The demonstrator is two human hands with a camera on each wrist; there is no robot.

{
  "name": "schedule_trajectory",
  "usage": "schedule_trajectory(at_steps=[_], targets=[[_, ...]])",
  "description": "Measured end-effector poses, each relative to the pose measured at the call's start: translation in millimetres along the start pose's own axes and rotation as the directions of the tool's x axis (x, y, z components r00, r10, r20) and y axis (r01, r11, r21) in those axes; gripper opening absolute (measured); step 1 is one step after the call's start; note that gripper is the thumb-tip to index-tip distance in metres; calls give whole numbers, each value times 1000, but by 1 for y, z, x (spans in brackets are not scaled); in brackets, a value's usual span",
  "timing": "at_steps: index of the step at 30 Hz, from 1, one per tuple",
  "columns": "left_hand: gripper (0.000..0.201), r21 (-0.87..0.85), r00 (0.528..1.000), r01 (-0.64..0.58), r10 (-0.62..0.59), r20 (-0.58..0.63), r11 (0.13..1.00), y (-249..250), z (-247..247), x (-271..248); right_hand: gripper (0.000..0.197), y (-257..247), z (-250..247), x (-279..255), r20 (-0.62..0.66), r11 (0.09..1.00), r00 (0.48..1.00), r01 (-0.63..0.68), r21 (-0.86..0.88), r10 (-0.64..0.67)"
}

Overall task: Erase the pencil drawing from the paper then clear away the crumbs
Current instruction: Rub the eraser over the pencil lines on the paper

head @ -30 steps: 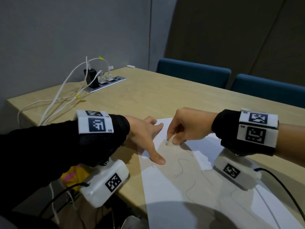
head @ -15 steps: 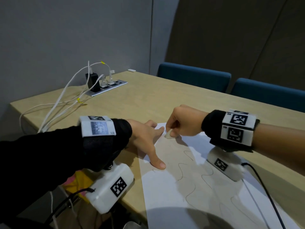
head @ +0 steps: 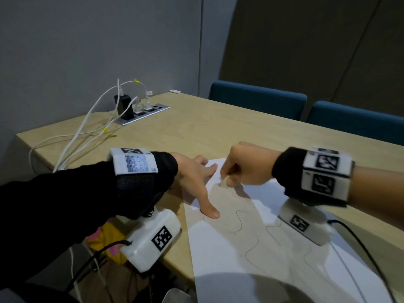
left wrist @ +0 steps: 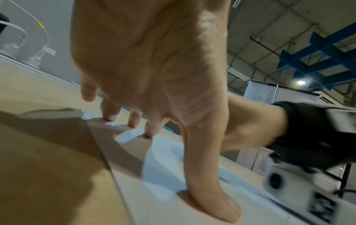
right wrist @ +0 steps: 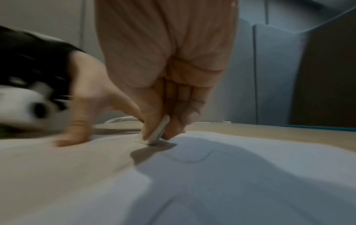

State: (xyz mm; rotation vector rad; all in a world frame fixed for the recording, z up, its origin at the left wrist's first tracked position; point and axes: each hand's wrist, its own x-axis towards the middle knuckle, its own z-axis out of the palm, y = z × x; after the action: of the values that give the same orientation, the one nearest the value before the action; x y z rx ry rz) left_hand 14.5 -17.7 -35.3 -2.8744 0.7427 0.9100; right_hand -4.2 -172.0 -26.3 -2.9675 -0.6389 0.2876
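A white sheet of paper point(head: 220, 254) with wavy pencil lines point(head: 240, 224) lies on the wooden table. My right hand point(head: 244, 169) pinches a small white eraser point(head: 223, 183) between thumb and fingers and holds its tip on the paper near the far left corner. The right wrist view shows the eraser point(right wrist: 159, 130) standing on edge on the paper point(right wrist: 231, 175). My left hand point(head: 194, 182) lies spread, its straight fingers and thumb pressing the paper's left edge. In the left wrist view the thumb point(left wrist: 208, 190) presses flat on the sheet. No crumbs are visible.
A power strip point(head: 142, 114) with a black adapter and white cables point(head: 87, 132) sits at the table's far left. Two blue chairs point(head: 258, 101) stand behind the table. The table's front edge point(head: 175, 259) runs just left of the paper. A black cable point(head: 367, 254) trails from my right wrist.
My right hand has moved the eraser from beside the left thumb area up toward the paper's far corner, then slightly back. The left hand stays pressed on the paper.
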Motion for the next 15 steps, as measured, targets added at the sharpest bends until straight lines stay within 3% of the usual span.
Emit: schedule_trajectory(at_steps=[4,8,10,15], targets=[[122,22,1000,12,-12,-1,1000,0,1,0,12,-1,1,-20,105,998,993,48,49,-53],[122,33,1000,8,-8,-5,999,0,0,0,11,2,-3,5,-47,1000,999,-11,13,11],[122,27,1000,9,-9,-8,1000,-1,0,0,11,3,-3,8,-54,1000,998,-21,19,22],[122,17,1000,4,-4,-13,1000,-1,2,2,13,-2,3,-22,89,997,995,50,54,-55]])
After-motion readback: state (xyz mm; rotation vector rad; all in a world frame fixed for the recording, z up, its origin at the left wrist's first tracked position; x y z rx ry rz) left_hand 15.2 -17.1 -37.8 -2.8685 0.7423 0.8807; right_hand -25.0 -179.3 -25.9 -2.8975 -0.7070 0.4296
